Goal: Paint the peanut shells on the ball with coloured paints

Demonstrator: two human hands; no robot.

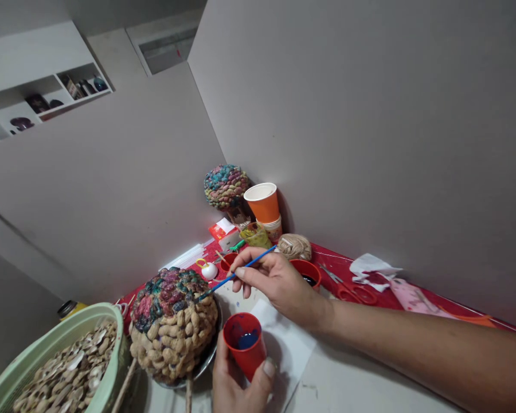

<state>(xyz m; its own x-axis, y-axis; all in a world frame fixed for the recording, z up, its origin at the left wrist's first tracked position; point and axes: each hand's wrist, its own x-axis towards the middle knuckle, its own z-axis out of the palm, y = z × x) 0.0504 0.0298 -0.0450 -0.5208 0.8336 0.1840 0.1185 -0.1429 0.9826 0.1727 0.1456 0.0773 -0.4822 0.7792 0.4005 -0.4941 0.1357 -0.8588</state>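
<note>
My right hand [275, 281] pinches a thin blue paintbrush [251, 263], its tip touching the side of a dome covered in peanut shells [176, 338]. The dome's top is painted pink, green, purple and dark blue; the lower shells are bare tan. It rests in a metal bowl [210, 357], with thin sticks below it. In front, my left hand [241, 390] is wrapped round a red cup [251, 353] with dark blue paint inside. The cup stands tilted slightly, just right of the dome.
A green basket [112, 312] of peanut shells stands at left. Behind are a finished-looking painted peanut dome [226, 186], an orange paper cup [264, 202], twine [294, 246] and another red cup [305, 268]. Scissors [356, 293] and crumpled tissue [372, 269] lie at right, by the wall.
</note>
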